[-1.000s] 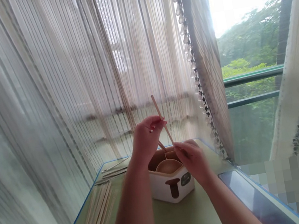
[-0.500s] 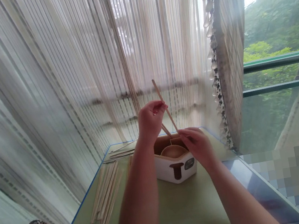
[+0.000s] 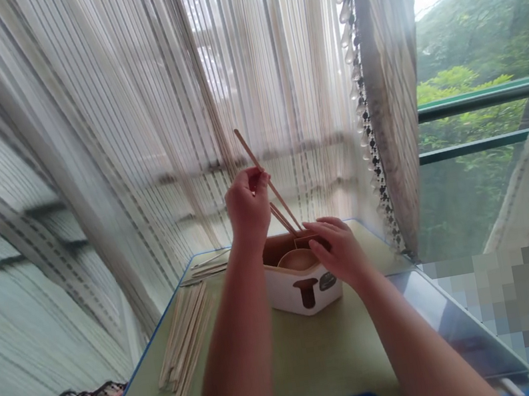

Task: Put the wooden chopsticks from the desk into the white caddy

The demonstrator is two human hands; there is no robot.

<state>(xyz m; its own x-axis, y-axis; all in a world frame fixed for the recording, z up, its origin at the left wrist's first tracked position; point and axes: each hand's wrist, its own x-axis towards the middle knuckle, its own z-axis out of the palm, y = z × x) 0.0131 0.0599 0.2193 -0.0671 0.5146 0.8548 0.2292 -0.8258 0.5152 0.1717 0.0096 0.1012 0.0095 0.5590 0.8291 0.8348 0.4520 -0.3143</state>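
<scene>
Left hand [image 3: 249, 209] is closing firmly around a long wooden chopstick [image 3: 255, 164], pinching it between thumb and fingers, with the upper end slanting up past the fingertips and the lower end reaching down toward a white box [image 3: 306, 296]. Right hand [image 3: 339, 253] is staying half open, its curved fingers resting at the box's rim and gripping nothing that shows. A second chopstick [image 3: 282, 218] is leaning out of the box, just beside the first. Inside, dividers are splitting the box into compartments, and a round tan bowl [image 3: 298, 260] is sitting toward the front. To the left, a pile of loose chopsticks [image 3: 185, 343] is lying on the green table [image 3: 323, 364]. A dark flat panel [image 3: 447, 316] is lying at the right, and sheer curtains [image 3: 276, 88] are hanging behind.
</scene>
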